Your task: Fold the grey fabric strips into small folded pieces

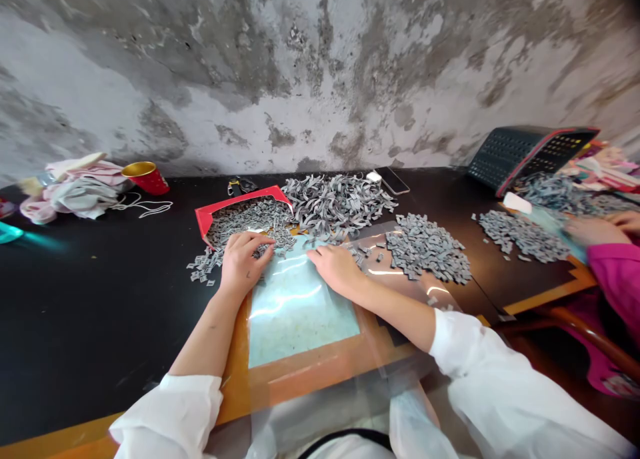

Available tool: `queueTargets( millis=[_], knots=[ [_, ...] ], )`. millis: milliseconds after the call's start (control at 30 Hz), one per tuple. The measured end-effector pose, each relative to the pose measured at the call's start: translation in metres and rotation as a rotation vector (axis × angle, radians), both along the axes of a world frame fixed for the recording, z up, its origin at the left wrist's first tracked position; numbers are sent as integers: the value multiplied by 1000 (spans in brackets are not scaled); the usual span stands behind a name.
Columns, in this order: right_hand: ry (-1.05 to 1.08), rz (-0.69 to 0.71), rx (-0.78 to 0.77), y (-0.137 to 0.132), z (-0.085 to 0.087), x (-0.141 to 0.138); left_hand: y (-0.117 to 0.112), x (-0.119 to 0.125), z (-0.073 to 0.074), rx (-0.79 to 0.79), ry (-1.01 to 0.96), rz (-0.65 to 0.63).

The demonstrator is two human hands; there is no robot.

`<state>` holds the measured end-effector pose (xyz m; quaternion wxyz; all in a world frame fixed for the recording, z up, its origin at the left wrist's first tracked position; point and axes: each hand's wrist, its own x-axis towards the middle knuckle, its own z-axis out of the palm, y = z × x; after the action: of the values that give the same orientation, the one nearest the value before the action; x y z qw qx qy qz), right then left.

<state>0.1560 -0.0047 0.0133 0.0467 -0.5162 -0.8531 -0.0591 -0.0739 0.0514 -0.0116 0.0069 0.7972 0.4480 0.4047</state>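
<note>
Stained plaster wall (320, 66) rises behind a black table (85, 312). A red-rimmed tray (240, 202) holds small grey fabric tags (425, 249), with more heaped beside it. Left hand (245, 264), fingers half curled, and nearly flat right hand (334, 267) rest on a clear plastic sheet (300, 279), gripping nothing. A co-worker's hands (595, 229) lie beside another heap, near a black perforated basket (530, 156).

Small grey tags (425, 249), a red-rimmed tray (240, 198), a blotchy grey-and-white plaster wall (320, 66).
</note>
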Motion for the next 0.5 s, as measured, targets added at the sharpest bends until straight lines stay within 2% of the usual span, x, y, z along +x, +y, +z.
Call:
queueTargets(
  millis=[133, 300, 367, 500],
  knots=[
    [-21, 4, 9, -25, -5, 43, 0, -1, 0, -8, 5, -20],
    [39, -162, 148, -52, -5, 95, 3, -3, -2, 26, 5, -15],
    [103, -177, 177, -52, -4, 99, 4, -2, -2, 35, -11, 0],
    [185, 80, 101, -26, -7, 76, 3, 1, -2, 10, -3, -13]
  ],
)
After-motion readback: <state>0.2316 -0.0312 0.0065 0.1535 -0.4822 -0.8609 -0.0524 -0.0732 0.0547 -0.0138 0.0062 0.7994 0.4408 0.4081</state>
